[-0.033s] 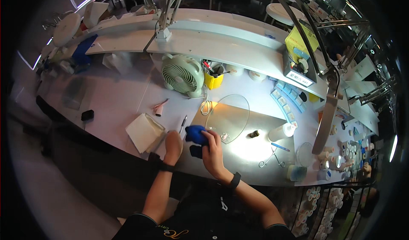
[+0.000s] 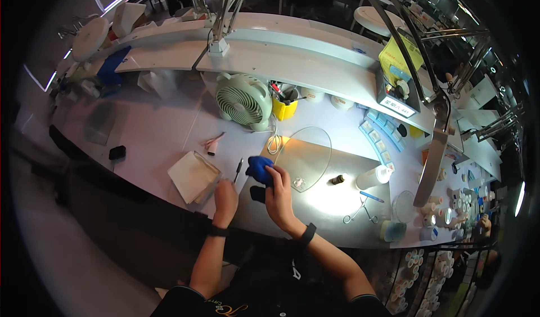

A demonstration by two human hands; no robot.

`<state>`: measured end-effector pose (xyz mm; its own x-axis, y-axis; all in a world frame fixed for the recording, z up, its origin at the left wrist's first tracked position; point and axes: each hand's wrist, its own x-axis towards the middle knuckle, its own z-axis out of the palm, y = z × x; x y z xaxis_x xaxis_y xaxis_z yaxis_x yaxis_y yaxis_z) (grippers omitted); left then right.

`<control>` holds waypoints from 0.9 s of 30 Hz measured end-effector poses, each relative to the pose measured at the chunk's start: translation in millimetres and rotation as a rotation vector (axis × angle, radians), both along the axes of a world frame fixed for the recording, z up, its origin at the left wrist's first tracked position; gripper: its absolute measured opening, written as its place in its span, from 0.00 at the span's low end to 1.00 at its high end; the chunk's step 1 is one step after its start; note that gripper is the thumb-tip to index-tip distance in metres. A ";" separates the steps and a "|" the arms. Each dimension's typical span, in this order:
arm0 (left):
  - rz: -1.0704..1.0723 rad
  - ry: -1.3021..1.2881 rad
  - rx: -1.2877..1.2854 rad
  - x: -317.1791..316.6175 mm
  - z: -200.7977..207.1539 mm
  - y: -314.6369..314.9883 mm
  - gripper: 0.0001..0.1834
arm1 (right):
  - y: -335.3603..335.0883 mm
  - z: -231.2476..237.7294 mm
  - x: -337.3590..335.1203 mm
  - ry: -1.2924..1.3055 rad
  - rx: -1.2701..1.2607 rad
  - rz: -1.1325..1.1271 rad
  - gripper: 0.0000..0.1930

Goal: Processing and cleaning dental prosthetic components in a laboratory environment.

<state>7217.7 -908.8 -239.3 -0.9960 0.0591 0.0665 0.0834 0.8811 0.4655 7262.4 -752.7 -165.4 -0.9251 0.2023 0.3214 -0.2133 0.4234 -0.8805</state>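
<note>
Yellow cup [image 2: 285, 111] of tools [image 2: 275, 87], right hand [image 2: 279, 199] gripping blue object [image 2: 258, 168]

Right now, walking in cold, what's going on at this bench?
Someone is at a white bench, both hands bare. The right fingers hold a dark blue object near the left edge of a metal sheet. The left fingers are curled close to a slim pen-like tool; whether they touch it is unclear. Farther right are a small dark bottle, a white bottle and a scissor-like tool.
</note>
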 end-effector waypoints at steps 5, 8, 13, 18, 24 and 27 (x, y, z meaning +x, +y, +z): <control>0.103 0.014 0.230 81.9 44.0 -50.7 0.06 | -16.6 -89.1 -102.6 -0.091 0.591 0.009 0.28; 0.206 -0.041 0.372 107.2 58.9 -58.8 0.06 | -32.0 -100.6 -120.5 -0.117 0.766 -0.016 0.29; 0.076 0.050 0.332 60.1 62.3 -47.6 0.06 | -42.1 -111.2 -73.3 -0.111 0.786 0.098 0.32; -0.088 0.048 0.264 -22.8 19.0 -18.2 0.05 | -44.9 -91.2 42.1 0.018 0.746 0.603 0.27; -0.096 0.101 -0.045 -58.9 -12.2 11.0 0.04 | -10.6 -46.5 55.1 0.132 0.737 0.553 0.22; -0.107 0.148 -0.085 -62.0 -14.7 13.9 0.04 | -7.3 -49.6 37.1 0.142 0.737 0.329 0.24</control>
